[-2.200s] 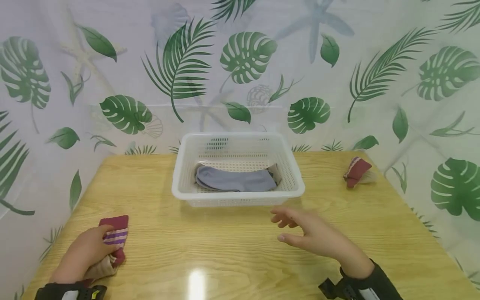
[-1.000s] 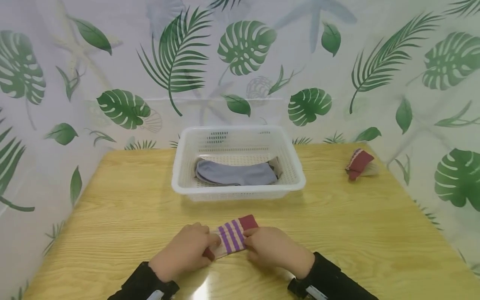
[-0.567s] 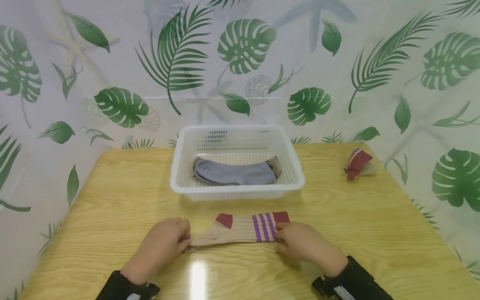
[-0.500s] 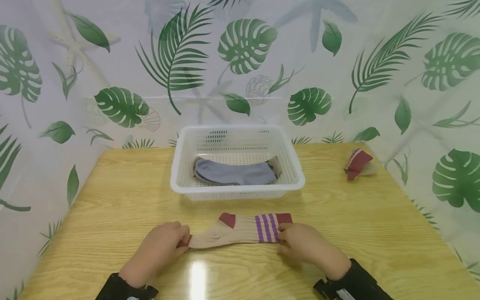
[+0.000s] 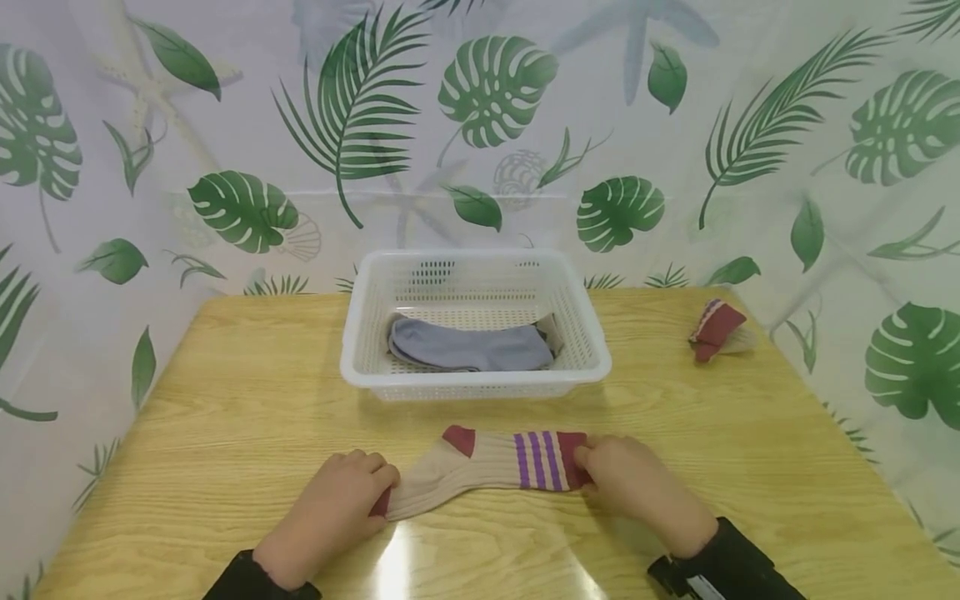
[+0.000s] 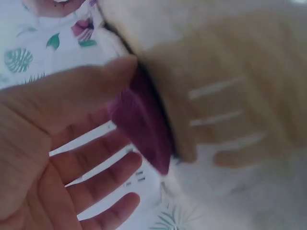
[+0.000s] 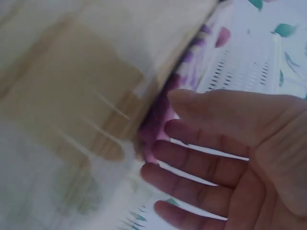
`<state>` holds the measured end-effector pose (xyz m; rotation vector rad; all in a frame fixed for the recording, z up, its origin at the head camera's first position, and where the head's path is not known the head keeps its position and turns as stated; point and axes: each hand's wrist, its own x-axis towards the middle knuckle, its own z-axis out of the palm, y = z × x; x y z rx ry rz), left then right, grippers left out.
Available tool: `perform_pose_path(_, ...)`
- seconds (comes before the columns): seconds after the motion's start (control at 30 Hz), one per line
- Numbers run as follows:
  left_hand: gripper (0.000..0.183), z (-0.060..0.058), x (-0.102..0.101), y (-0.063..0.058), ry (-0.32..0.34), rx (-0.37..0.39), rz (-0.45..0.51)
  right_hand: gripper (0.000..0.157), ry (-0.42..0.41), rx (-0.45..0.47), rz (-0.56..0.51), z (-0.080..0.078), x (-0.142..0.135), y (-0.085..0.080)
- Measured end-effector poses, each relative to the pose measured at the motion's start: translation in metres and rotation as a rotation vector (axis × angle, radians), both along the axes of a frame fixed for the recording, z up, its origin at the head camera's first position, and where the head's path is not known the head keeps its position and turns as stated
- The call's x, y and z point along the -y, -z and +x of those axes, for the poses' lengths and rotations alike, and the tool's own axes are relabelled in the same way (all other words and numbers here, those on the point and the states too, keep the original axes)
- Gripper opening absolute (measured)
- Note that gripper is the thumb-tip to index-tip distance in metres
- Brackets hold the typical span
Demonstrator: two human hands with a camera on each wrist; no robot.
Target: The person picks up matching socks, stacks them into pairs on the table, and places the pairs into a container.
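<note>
A beige sock (image 5: 465, 467) with a maroon toe, heel and cuff and purple stripes lies stretched sideways on the table, in front of the basket. At its toe end, my left hand (image 5: 330, 510) pinches the maroon tip; the left wrist view has the thumb over the maroon toe (image 6: 144, 120). My right hand (image 5: 637, 483) holds the maroon cuff (image 5: 572, 458) at the other end. In the right wrist view the thumb and index finger meet at the cuff while the other fingers stay loosely extended.
Behind the sock stands a white plastic basket (image 5: 476, 379) with folded grey socks (image 5: 472, 346) in it. A crumpled maroon and beige sock (image 5: 717, 331) lies at the table's far right. Leaf-patterned sheeting (image 5: 480, 167) surrounds the wooden table (image 5: 262, 375).
My left hand has brought the bunched sock from the left to the middle. My right hand has taken its other end, the sock has been spread out, and the right grip has shifted onto the cuff.
</note>
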<state>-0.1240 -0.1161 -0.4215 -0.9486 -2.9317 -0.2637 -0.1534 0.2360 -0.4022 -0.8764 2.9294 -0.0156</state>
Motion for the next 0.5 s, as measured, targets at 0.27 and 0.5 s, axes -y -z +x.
perform_pose_path(0.27,0.017,0.006,-0.005,0.002,0.051,-0.106,-0.086,0.013,0.007,0.000,0.026,-0.006,0.006,0.012)
perform_pose_path(0.5,0.018,0.007,-0.008,0.000,0.016,-0.096,-0.174,0.014,-0.008,-0.026,-0.002,-0.010,0.005,0.018)
